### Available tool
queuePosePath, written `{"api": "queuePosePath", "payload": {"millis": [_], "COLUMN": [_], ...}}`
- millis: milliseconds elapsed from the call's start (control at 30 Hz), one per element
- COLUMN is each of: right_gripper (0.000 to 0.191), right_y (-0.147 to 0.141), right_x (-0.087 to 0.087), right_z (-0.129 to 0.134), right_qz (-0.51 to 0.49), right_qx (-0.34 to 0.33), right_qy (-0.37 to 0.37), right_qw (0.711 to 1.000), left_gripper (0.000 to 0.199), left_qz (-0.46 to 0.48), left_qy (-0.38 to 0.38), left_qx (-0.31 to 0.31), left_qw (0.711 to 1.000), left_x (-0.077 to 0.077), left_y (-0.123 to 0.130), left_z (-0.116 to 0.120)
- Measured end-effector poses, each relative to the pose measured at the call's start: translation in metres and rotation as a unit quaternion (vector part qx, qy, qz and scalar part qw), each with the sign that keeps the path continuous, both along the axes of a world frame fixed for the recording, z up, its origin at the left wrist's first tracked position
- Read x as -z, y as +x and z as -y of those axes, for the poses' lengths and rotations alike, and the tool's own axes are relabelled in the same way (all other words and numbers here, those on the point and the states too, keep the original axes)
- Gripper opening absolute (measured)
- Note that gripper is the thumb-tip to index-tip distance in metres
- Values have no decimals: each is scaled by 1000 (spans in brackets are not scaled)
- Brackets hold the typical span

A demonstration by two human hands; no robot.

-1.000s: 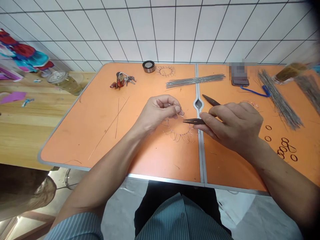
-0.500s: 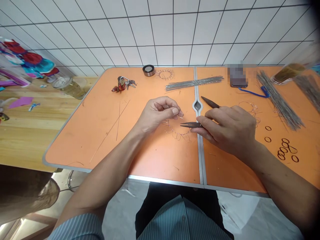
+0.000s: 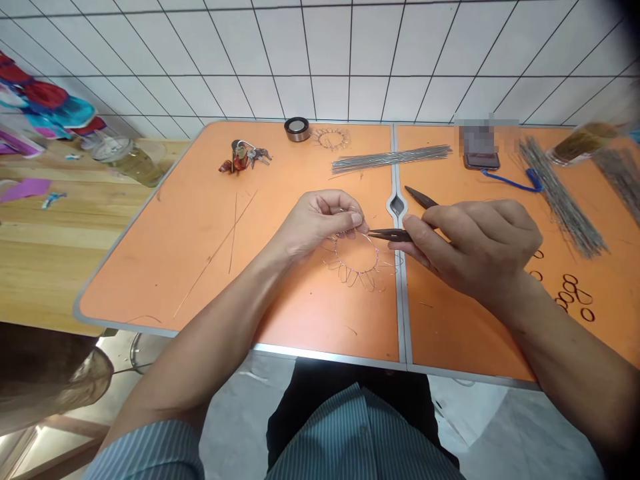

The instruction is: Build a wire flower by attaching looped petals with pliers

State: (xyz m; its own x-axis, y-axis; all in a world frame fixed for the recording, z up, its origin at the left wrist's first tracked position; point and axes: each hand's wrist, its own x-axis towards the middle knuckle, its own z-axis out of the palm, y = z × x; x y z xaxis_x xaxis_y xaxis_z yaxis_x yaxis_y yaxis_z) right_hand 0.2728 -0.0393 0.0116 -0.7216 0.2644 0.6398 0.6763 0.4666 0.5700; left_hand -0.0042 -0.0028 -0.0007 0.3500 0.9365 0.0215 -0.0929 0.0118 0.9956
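Note:
Between the thumb and fingers of my left hand [image 3: 330, 220] a thin wire ring with looped edges [image 3: 359, 271] is pinched; it hangs just over the orange table [image 3: 300, 313]. My right hand [image 3: 475, 247] is closed round a pair of needle-nose pliers [image 3: 393, 235]. The dark jaws point left, and their tip meets the wire close to my left fingertips. Whether the jaws grip the wire is too small to tell. Another dark pointed tool [image 3: 421, 197] sticks out above my right fingers; its lower part is hidden by the hand.
Behind my hands lies a bundle of straight wires [image 3: 390, 160], with keys [image 3: 245, 157], a tape roll [image 3: 297, 129] and another wire ring [image 3: 331, 139] farther left. To the right are a phone [image 3: 481, 152], a thicker wire bundle [image 3: 565, 200] and dark small rings [image 3: 570, 287].
My right hand has brought the pliers' tip up against the wire at my left fingertips. The wire ring shows more fully below my left hand. The view has shifted slightly.

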Motion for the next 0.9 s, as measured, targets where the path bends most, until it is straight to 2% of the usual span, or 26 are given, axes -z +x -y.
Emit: {"api": "queuePosePath", "payload": {"millis": [167,400,667,800,900], "right_gripper": [34,40,34,31,32], "right_y": [-6,0,-4,-2,1], "right_x": [-4,7,-1,6,12], "right_z": [-6,-9,-9,-10,-10], "right_qz": [-6,27,19,-29,-43], "right_qx": [-68,-20,-65,-91,-80], "right_qy": [71,50,73,18,-35], "right_qw": [995,998,995,995,995], "left_gripper": [12,11,10,10,9], "left_qz": [-1,-4,-14,-7,-4], "left_qy": [-20,-23,-21,-23,-26], "left_qx": [11,23,20,20,19], "left_qw": [1000,999,999,1000,999], "left_x": [-2,-4,-3,-4,-4], "left_y": [0,2,0,1,2], "left_z": [1,0,0,0,0]}}
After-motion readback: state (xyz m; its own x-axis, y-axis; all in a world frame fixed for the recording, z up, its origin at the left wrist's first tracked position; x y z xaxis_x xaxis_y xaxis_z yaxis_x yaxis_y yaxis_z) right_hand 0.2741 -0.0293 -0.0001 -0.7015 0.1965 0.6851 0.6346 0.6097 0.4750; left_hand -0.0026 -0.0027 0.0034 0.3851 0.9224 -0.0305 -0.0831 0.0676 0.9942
